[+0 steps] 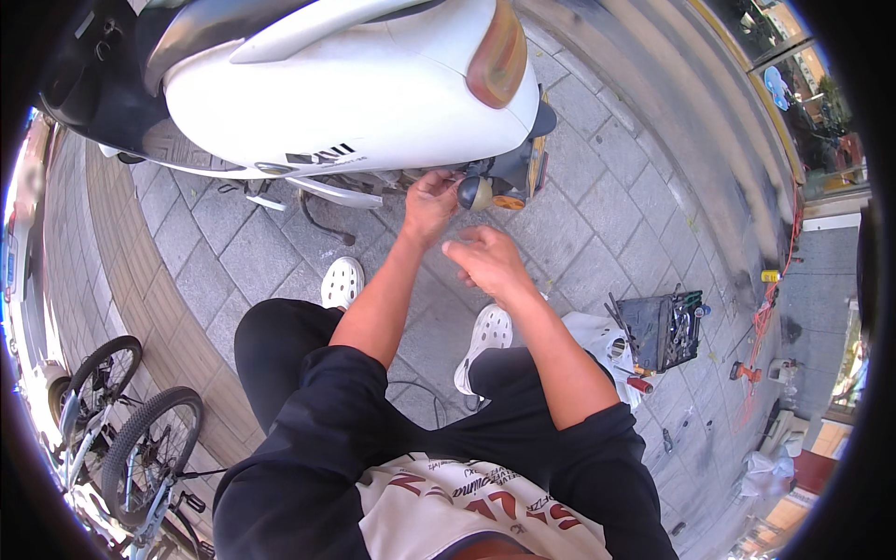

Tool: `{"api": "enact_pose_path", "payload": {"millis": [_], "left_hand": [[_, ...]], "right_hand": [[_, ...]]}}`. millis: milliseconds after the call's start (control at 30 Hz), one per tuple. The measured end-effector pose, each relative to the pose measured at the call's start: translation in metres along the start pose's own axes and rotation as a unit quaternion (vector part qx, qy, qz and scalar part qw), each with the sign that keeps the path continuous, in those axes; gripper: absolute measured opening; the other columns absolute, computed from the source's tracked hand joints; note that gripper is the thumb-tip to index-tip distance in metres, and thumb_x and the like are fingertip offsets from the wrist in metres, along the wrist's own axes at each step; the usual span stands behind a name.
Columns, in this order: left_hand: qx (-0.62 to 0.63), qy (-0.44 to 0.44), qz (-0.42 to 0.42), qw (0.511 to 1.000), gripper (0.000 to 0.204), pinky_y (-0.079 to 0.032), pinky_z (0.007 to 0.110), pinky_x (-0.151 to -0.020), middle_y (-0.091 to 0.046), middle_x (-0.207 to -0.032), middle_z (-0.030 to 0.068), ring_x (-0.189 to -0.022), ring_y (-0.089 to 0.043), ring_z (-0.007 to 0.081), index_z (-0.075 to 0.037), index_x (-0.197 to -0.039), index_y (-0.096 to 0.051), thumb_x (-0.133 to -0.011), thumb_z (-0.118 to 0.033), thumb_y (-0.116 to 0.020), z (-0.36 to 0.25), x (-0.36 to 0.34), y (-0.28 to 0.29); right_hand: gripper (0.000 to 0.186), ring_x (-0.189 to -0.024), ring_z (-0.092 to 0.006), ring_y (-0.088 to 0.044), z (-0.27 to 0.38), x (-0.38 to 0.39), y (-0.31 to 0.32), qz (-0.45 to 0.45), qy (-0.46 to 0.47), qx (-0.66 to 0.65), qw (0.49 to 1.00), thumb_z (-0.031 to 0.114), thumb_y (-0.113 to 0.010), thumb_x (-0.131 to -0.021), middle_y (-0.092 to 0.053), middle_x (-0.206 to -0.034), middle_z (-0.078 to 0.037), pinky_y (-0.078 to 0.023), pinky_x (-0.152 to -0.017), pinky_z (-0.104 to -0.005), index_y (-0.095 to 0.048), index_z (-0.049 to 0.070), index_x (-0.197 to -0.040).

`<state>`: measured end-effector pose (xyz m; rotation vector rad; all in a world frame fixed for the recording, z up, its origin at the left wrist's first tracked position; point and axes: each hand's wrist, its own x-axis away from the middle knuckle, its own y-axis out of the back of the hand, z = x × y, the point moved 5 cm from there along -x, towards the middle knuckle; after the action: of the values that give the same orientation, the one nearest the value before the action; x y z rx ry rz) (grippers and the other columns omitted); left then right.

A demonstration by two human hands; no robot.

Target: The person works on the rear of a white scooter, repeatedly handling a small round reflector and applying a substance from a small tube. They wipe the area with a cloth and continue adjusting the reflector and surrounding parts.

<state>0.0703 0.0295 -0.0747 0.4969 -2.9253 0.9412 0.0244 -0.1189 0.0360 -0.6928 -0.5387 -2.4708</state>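
A white scooter [355, 84] stands in front of me on grey paving, its rear end with an orange lamp [497, 54] toward the right. My left hand [429, 201] reaches up under the scooter's tail, fingers curled against the underside near a round turn signal [476, 192]; what it grips is hidden. My right hand [483, 259] hovers just below and to the right, fingers bent, seemingly pinching something too small to make out. I am squatting, in black trousers and white perforated clogs [342, 280].
An open black toolbox [665, 329] with several tools sits on the paving to my right, next to a white bag [597, 338]. Two bicycles [131, 429] are parked at lower left. An orange cable [770, 308] runs along the right, by a kerb and shopfront.
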Motion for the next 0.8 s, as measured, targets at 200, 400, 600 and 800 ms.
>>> {"api": "enact_pose_path", "payload": {"millis": [200, 400, 600, 800], "left_hand": [[-0.066, 0.010, -0.026, 0.997, 0.010, -0.045, 0.024, -0.058, -0.076, -0.098, 0.0014, -0.069, -0.057, 0.0065, -0.004, -0.113, -0.075, -0.104, -0.008, -0.075, -0.021, 0.005, -0.001], [-0.101, -0.014, -0.032, 0.994, 0.011, -0.041, 0.025, -0.057, -0.071, -0.086, -0.0039, -0.067, -0.051, 0.0037, -0.005, -0.110, -0.075, -0.103, -0.012, -0.079, -0.033, 0.005, -0.008], [-0.099, -0.029, -0.027, 0.994, 0.007, -0.037, 0.025, -0.056, -0.064, -0.078, -0.0062, -0.064, -0.046, 0.0034, -0.005, -0.105, -0.074, -0.103, -0.010, -0.078, -0.032, 0.002, -0.011], [-0.109, -0.026, -0.027, 0.993, 0.008, -0.043, 0.026, -0.065, -0.069, -0.086, -0.0028, -0.073, -0.053, 0.0054, -0.001, -0.106, -0.074, -0.103, -0.008, -0.077, -0.025, -0.004, -0.006]], "right_hand": [[0.065, -0.075, -0.0166, -0.071, 0.000, 0.011, -0.011, -0.011, 0.005, 0.019, 1.000, 0.032, -0.083, -0.091, -0.074, -0.099, -0.013, -0.056, -0.065, -0.0324, -0.064, -0.010, -0.137], [0.064, -0.072, -0.0194, -0.072, -0.003, 0.009, -0.013, -0.018, 0.027, 0.026, 0.999, 0.032, -0.082, -0.091, -0.078, -0.096, -0.018, -0.057, -0.067, -0.0351, -0.066, -0.013, -0.133], [0.064, -0.074, -0.0204, -0.074, -0.002, 0.008, -0.013, -0.018, 0.023, 0.026, 0.999, 0.033, -0.082, -0.091, -0.079, -0.099, -0.019, -0.058, -0.069, -0.0356, -0.067, -0.013, -0.133], [0.065, -0.076, -0.0236, -0.075, -0.005, 0.005, -0.011, -0.014, 0.024, 0.055, 0.998, 0.035, -0.082, -0.090, -0.079, -0.102, -0.021, -0.059, -0.072, -0.0366, -0.068, -0.013, -0.131]]}}
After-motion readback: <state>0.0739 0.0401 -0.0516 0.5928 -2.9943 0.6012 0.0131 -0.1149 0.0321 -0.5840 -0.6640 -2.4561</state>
